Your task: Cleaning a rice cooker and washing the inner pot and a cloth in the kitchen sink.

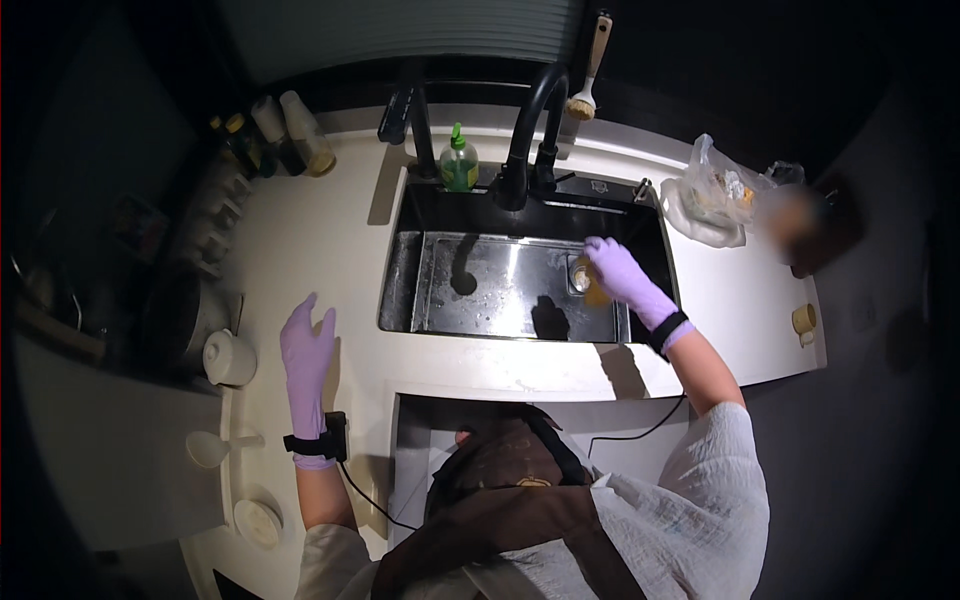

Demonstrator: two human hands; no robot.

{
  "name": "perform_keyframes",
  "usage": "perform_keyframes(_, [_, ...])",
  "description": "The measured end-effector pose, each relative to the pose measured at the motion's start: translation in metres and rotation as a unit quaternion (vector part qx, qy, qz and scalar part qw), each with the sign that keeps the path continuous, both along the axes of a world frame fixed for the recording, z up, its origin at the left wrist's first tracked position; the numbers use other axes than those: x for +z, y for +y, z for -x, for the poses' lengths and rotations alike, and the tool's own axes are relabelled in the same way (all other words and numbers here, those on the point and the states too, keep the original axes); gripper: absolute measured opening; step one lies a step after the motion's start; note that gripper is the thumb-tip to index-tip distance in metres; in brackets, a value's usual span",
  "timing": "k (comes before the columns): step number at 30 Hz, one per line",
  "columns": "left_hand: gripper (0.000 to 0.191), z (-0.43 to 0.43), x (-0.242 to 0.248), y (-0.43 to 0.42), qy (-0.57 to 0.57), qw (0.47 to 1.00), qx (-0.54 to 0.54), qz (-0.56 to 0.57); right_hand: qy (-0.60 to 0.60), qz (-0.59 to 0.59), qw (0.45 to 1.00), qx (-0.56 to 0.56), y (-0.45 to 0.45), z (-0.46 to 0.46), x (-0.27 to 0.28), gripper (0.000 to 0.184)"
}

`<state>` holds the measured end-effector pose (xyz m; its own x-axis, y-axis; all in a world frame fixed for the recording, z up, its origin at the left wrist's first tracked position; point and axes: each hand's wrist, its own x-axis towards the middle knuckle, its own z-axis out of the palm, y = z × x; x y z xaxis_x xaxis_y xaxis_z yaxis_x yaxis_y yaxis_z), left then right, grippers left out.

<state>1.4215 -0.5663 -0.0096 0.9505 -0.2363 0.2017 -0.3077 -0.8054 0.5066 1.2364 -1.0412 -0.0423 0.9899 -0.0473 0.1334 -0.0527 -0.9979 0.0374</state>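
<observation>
My right hand (619, 276), in a lilac glove, is over the right side of the black sink (420, 315). A yellowish-orange item (596, 291), perhaps a cloth or sponge, shows just below and left of its fingers, near the round drain (580, 276). The fingers are curled, and their hold on it is partly hidden. To the left, my left hand (307, 345), gloved alike, hovers over the white countertop (352, 285) with thumb and fingers apart and nothing between them. A green-topped soap bottle (459, 166) stands behind the sink beside the black faucet (517, 161).
A lidded white pot (229, 358) is left of my left hand; bottles (307, 142) stand at the back left. Plastic bags (716, 195) lie right of the sink, and a yellow cup (804, 319) is near the right edge. A wood-handled brush (592, 67) hangs behind.
</observation>
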Motion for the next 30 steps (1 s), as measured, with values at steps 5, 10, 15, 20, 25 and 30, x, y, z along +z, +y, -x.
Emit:
perform_keyframes(5, [0.049,-0.007,0.07,-0.05,0.07,0.972,-0.222,-0.025,-0.022,0.05,0.998,-0.014,-0.036,-0.084,0.016,0.054])
perform_keyframes(10, [0.048,-0.015,0.077,-0.124,0.167,0.953,-0.251,0.018,-0.026,0.061,0.995,-0.077,-0.063,-0.143,-0.027,0.054])
perform_keyframes(15, [0.043,-0.008,0.0,-0.201,0.216,0.933,-0.181,0.223,-0.004,0.023,0.995,-0.096,-0.078,-0.159,-0.057,0.039])
perform_keyframes(20, [0.038,0.014,-0.041,-0.242,0.253,0.909,-0.123,0.309,-0.118,-0.015,0.992,-0.035,-0.078,-0.146,-0.049,0.053])
perform_keyframes(25, [0.031,0.027,-0.068,-0.287,0.378,0.787,-0.019,0.487,-0.121,0.079,0.982,-0.12,-0.082,-0.14,-0.054,0.03])
perform_keyframes(30, [0.038,0.033,-0.11,-0.318,0.476,0.696,0.064,0.534,-0.095,0.045,0.98,-0.168,-0.075,-0.143,-0.048,0.022])
